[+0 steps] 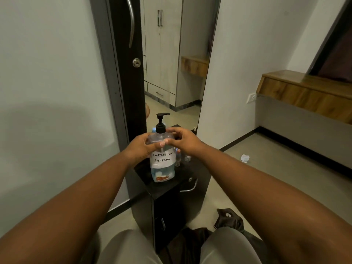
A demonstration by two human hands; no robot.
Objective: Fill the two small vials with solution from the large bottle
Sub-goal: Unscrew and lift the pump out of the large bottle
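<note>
A large clear pump bottle [162, 168] with a black pump head and a white label reading "contact lens solution" stands upright on a small black cabinet [192, 170]. My left hand [142, 146] grips its shoulder from the left, thumb across the front. My right hand [182, 140] comes in from the right at the bottle's shoulder with curled fingers; I cannot tell whether it touches the bottle. Two small clear vials stand on the cabinet just right of the bottle: one [178, 159] partly hidden behind it, the other [187, 158] a little further right.
A tall mirror [171, 54] stands behind the cabinet beside a dark door [125, 82]. A crumpled white paper [245, 158] lies on the floor at the right. A dark bag [228, 220] lies near my knees. A wooden shelf [304, 92] runs along the right wall.
</note>
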